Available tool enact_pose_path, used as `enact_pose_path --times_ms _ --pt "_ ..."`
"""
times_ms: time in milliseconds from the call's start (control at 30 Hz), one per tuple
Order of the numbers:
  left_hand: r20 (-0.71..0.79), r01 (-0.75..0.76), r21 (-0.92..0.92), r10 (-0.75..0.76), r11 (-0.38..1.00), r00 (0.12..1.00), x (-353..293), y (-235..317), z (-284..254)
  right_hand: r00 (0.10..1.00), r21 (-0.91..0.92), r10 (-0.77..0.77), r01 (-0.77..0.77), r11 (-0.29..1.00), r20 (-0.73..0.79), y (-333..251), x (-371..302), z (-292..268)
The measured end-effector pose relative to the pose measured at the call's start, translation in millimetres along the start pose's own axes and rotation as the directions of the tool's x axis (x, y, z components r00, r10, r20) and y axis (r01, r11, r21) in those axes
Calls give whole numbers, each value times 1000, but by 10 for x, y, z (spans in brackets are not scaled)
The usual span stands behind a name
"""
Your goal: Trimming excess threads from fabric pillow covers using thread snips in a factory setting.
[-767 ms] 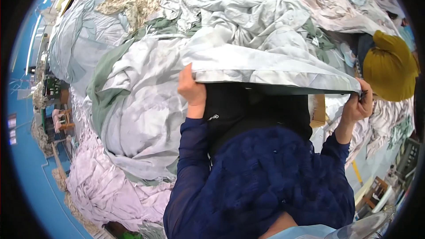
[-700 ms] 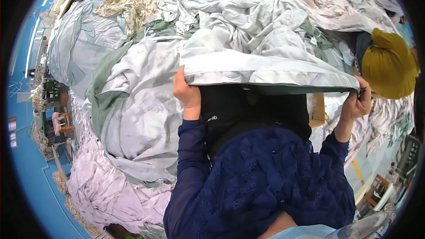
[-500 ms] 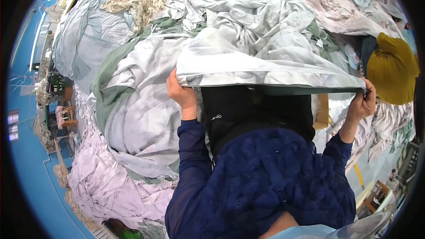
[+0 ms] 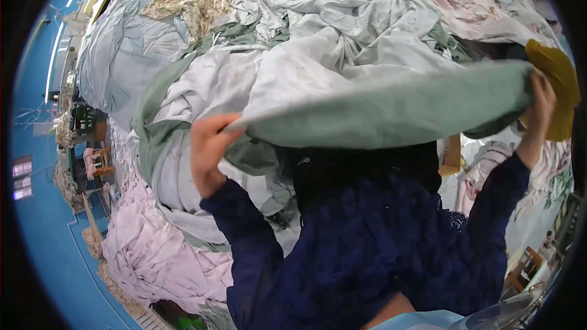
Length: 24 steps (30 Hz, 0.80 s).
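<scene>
A long, sage-green fabric panel (image 4: 391, 113) is stretched out between the two hands, in front of the person's black garment (image 4: 367, 165). The left hand (image 4: 211, 150) pinches its left end; the right hand (image 4: 542, 101) grasps the right end, higher up. Beyond the panel spreads rumpled, whitish thin cloth (image 4: 367, 43). A mustard-yellow cloth bundle (image 4: 564, 98) sits just behind the right hand; a crumpled, pale-lilac cloth pile (image 4: 165, 250) lies lower left.
</scene>
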<state>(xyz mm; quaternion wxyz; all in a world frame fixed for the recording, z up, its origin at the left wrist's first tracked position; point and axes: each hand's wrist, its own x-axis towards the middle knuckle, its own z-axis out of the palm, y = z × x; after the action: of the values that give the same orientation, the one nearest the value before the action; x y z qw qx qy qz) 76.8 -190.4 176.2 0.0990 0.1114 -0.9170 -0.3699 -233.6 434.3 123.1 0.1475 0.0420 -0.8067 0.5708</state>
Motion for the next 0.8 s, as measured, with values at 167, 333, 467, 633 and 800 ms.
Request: enact_pose_path --times_ms 167,333,467,633,800 --pt "378 435 -264 -322 861 868 455 -1273 515 954 -399 -101 212 892 282 736 543 1038" --pt "359 539 -384 -417 750 835 667 -1253 838 980 -532 -34 134 836 194 843 507 1417" --pt "300 536 -413 -446 736 843 770 -1423 960 982 -632 1 121 766 189 1039 524 1567" --pt "289 517 -521 -429 679 856 825 -1537 966 985 -632 59 58 773 162 1245 488 1739" --pt "270 487 -566 -408 665 872 855 -1596 977 982 -661 64 70 747 176 1442 487 1741"
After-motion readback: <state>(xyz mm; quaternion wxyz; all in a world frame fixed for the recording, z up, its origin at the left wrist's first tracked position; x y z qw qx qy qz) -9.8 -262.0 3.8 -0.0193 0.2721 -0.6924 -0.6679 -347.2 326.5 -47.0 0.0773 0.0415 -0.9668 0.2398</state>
